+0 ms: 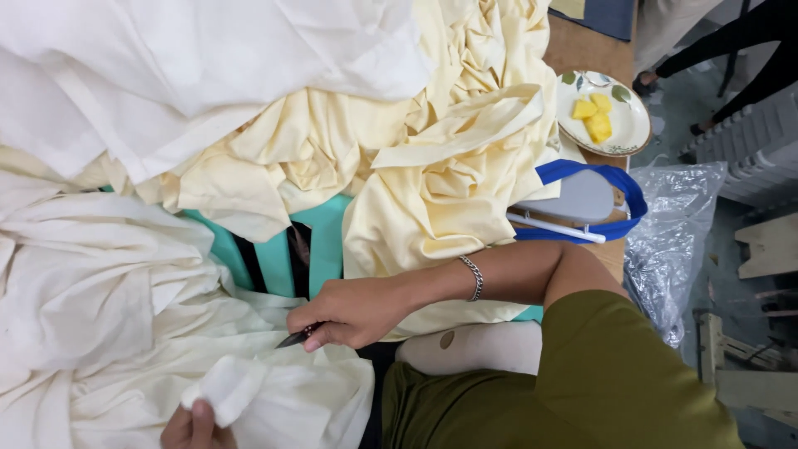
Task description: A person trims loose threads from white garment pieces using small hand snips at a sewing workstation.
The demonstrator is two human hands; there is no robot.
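Observation:
My right hand [349,312], with a metal chain bracelet on its wrist, is closed around a small dark cutting tool [295,337] whose tip points at a cream-white cloth [108,291]. My left hand [195,426], at the bottom edge, pinches a folded bit of that white cloth [229,391] between thumb and fingers. The two hands are a short way apart over the same fabric. I wear an olive green top [582,382].
Pale yellow cloth [449,166] and white cloth [208,66] are heaped over a teal surface [324,241]. A flowered plate [623,137] with yellow fruit pieces, a grey blue-edged pad [582,195] and a clear plastic bag [673,241] lie at the right. Another person's legs [748,33] show at top right.

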